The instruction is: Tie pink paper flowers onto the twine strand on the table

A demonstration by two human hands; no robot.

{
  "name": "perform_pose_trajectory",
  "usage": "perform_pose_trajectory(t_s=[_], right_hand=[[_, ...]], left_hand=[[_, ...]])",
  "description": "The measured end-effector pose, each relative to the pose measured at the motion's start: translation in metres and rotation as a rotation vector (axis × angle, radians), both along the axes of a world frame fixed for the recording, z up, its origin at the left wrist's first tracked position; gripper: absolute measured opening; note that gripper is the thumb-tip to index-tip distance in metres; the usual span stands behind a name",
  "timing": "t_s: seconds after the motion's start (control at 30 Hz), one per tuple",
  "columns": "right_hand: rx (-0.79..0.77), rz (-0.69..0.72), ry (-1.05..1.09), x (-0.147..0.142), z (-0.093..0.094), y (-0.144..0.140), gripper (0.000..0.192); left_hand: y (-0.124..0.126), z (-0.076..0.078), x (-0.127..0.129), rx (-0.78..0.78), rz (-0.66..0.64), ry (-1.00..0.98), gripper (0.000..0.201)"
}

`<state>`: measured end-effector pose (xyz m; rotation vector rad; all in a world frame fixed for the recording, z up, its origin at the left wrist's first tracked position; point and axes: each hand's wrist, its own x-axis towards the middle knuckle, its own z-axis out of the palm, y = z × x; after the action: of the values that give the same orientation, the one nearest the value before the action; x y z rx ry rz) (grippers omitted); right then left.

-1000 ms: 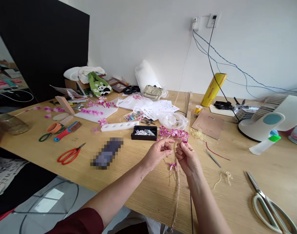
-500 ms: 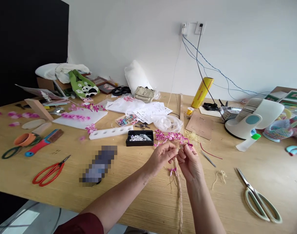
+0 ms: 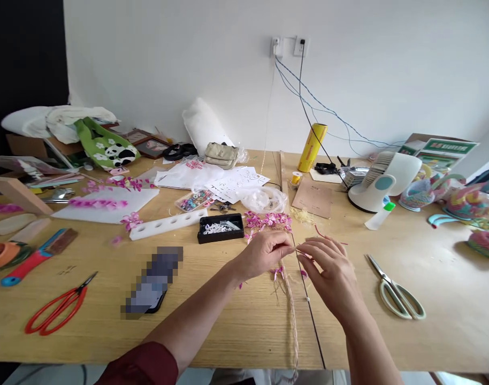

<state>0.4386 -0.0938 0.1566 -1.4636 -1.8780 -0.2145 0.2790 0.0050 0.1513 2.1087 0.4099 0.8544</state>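
My left hand (image 3: 266, 254) is closed, its thumb and forefinger pinched together over the braided cord. My right hand (image 3: 330, 270) meets it palm down, thumb and fingertips brought together at the left fingertips; what they pinch is too small to make out. The pale braided cord (image 3: 291, 310) runs from under the left hand down to the table's front edge. Just beyond the hands lies a cluster of pink flowers (image 3: 274, 220), partly covered by the left hand. Small pink blossoms (image 3: 277, 274) hang by the cord, and a magenta petal (image 3: 304, 274) shows beneath the right hand.
Scissors (image 3: 400, 291) lie to the right, red-handled snips (image 3: 62, 307) and a brush (image 3: 39, 256) to the left. A blurred-out phone (image 3: 156, 283), a black tray (image 3: 220, 228) and a white holed strip (image 3: 168, 224) are nearer. A fan (image 3: 383, 184) stands back right.
The view has swung to the right. My right hand has rolled from palm inward to palm down, its fingers stretched toward the left hand. My left hand keeps its pinch.
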Motion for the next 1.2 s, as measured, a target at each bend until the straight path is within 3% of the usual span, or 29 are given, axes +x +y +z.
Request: perform_pose_trajectory(t_s=[0.17,0.33,0.5,0.6,0.77,0.93,1.0,1.1,1.2], right_hand=[[-0.053,-0.098,0.087,0.004,-0.004,-0.011,0.011],[-0.133,-0.185,0.404,0.004,-0.008,-0.025,0.011],[-0.319,-0.014,0.898,0.004,-0.012,-0.026,0.019],[-0.361,0.063,1.071,0.006,-0.014,-0.024,0.022],[-0.425,0.073,0.992,0.012,-0.013,-0.026,0.023],[-0.369,-0.219,0.653,0.012,-0.005,-0.032,0.016],[-0.325,-0.285,0.613,0.009,-0.004,-0.033,0.016],[-0.286,-0.247,0.726,0.008,-0.007,-0.033,0.015],[-0.291,-0.102,0.935,0.009,-0.012,-0.034,0.017]], left_hand=[[-0.011,0.001,0.012,-0.076,0.003,-0.075,0.024],[-0.021,0.003,0.023,-0.251,0.028,-0.231,0.023],[-0.032,0.001,0.033,-0.374,0.040,-0.318,0.025],[-0.030,-0.004,0.037,-0.467,0.014,-0.359,0.024],[-0.020,-0.008,0.039,-0.568,-0.125,-0.340,0.025],[-0.020,0.002,0.037,-0.316,-0.073,-0.258,0.023],[-0.024,0.003,0.035,-0.223,-0.051,-0.272,0.022],[-0.031,-0.001,0.033,-0.207,-0.075,-0.309,0.021],[-0.032,-0.009,0.034,-0.288,-0.061,-0.333,0.022]])
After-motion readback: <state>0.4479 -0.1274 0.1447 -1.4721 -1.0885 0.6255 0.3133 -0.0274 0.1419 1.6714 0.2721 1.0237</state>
